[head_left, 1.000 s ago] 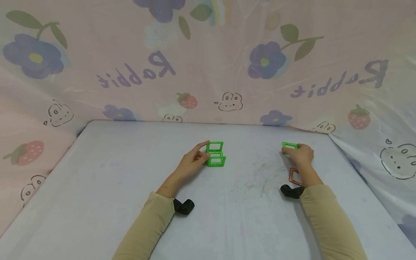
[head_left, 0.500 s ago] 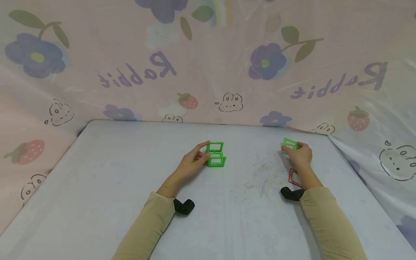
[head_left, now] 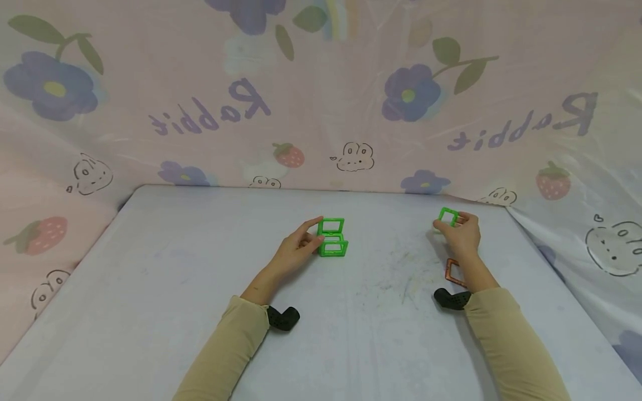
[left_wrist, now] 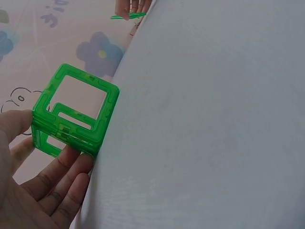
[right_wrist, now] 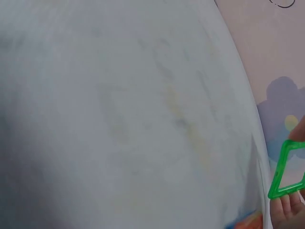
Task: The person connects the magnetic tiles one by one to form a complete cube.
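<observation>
A green magnetic-tile build (head_left: 333, 243), made of square see-through frames joined at their edges, stands mid-table. My left hand (head_left: 295, 249) holds it from its left side; in the left wrist view, fingertips (left_wrist: 82, 163) lie against its lower edge, and one upright tile faces the camera. Farther right, my right hand (head_left: 463, 234) pinches a single green square magnetic tile (head_left: 442, 216) between thumb and fingers, tilted up above the table. Only a corner of that tile (right_wrist: 280, 167) shows at the right edge of the right wrist view.
An orange tile (head_left: 448, 270) lies by my right wrist, partly hidden by it. Black wrist devices (head_left: 283, 318) sit at both cuffs. The white tabletop (head_left: 200, 267) has faint coloured marks right of the middle. A patterned cloth (head_left: 321, 111) hangs behind and beside it.
My right hand has raised the single green tile and turned it from lying nearly flat to more upright. The left hand and the green build have stayed in place.
</observation>
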`<state>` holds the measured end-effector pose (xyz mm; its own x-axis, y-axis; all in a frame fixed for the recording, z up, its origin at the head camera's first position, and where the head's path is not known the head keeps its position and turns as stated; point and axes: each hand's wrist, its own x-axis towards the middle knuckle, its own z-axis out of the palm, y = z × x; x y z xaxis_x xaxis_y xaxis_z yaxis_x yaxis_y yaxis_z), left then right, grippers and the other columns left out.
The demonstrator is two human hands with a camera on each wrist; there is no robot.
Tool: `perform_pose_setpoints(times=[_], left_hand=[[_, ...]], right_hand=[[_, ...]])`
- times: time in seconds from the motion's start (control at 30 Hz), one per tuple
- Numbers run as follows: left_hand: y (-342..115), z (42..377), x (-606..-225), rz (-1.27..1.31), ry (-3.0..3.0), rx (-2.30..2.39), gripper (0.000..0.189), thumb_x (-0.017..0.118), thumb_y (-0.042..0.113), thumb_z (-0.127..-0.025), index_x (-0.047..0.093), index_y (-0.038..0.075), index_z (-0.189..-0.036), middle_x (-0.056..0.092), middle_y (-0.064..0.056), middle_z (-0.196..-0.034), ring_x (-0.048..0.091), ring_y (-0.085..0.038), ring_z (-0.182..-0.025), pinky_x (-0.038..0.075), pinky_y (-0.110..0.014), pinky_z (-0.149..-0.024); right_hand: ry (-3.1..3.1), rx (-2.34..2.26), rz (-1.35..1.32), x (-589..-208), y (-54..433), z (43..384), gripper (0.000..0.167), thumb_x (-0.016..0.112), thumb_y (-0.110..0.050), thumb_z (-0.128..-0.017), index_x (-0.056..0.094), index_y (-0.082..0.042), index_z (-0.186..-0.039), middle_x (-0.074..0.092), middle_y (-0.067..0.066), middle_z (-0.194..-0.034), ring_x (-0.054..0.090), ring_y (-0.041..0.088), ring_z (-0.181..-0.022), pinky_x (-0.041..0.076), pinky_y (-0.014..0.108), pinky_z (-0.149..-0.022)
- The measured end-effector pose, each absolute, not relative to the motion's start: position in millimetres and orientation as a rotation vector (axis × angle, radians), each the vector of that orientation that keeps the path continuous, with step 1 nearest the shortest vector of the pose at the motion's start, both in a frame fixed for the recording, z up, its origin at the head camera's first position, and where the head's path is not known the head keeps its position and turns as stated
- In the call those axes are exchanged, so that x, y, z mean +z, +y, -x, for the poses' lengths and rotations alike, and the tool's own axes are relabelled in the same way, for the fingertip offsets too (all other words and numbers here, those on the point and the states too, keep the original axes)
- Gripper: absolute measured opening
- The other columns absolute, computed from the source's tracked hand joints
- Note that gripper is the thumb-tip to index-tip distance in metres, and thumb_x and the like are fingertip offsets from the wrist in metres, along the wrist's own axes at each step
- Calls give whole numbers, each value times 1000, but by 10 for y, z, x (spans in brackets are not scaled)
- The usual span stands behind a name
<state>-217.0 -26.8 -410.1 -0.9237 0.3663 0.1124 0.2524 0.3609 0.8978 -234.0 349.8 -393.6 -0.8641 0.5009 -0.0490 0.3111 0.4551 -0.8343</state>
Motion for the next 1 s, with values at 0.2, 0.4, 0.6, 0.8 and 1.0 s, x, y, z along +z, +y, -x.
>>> perform_pose_setpoints(times=[0.2, 0.4, 0.6, 0.8, 1.0], left_hand=[[-269, 2178, -4100, -566, 2503, 1616, 49, 53, 24, -99, 40, 21, -146, 68, -10, -98, 58, -18, -81, 44, -26, -73], [-269, 2178, -4097, -555, 2501, 1613, 49, 53, 24, -99, 40, 22, -146, 68, -10, -98, 57, -18, -81, 44, -27, -73], [-264, 2179, -4107, -556, 2505, 1612, 49, 54, 23, -99, 40, 21, -146, 68, -11, -97, 56, -17, -79, 43, -26, -72], [-265, 2176, -4105, -554, 2512, 1603, 49, 53, 23, -99, 40, 22, -146, 68, -10, -98, 56, -15, -79, 43, -26, -72], [-261, 2182, -4112, -573, 2510, 1619, 49, 54, 24, -99, 40, 20, -146, 68, -12, -96, 56, -15, -78, 43, -27, -72]], right_hand=[[-2483, 1416, 684, -3920, 3498, 2338, 81, 65, -29, -88, 18, -5, -149, 35, 18, -146, 40, 30, -127, 39, 38, -100], [-2473, 1454, 673, -3914, 3491, 2334, 81, 66, -28, -88, 18, -6, -148, 34, 16, -146, 40, 27, -128, 41, 34, -99], [-2474, 1498, 593, -3925, 3482, 2329, 80, 67, -24, -88, 16, -3, -147, 33, 19, -145, 40, 30, -129, 39, 38, -104], [-2487, 1516, 481, -3949, 3478, 2338, 80, 68, -20, -87, 17, 0, -146, 33, 21, -143, 39, 34, -131, 35, 42, -108], [-2510, 1550, 348, -3975, 3491, 2336, 81, 68, -20, -88, 14, 2, -145, 29, 25, -144, 37, 38, -133, 34, 46, -109]])
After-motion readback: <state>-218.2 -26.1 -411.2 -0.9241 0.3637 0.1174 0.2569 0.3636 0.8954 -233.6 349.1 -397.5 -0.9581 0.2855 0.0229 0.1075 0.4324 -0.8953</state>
